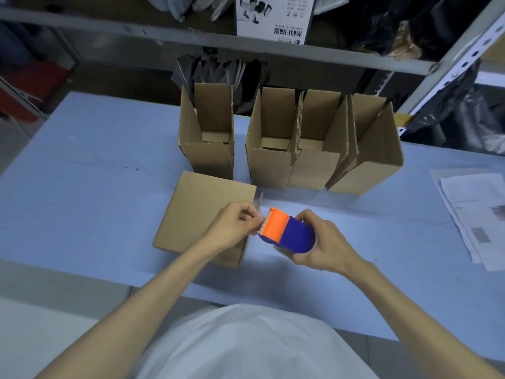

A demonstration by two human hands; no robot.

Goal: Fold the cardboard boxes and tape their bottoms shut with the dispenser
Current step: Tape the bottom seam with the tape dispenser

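Observation:
A cardboard box lies on the blue table in front of me, a flat face turned up. My right hand grips the blue and orange tape dispenser just to the right of that box, above the table. My left hand pinches the tape end at the dispenser's orange mouth, over the box's right edge. Behind them stand several erected boxes in a row, their top flaps up and open.
Printed papers lie at the table's right edge. A metal shelf rack with dark bags and a white product carton runs behind the table. A slanted rack post stands at the right rear.

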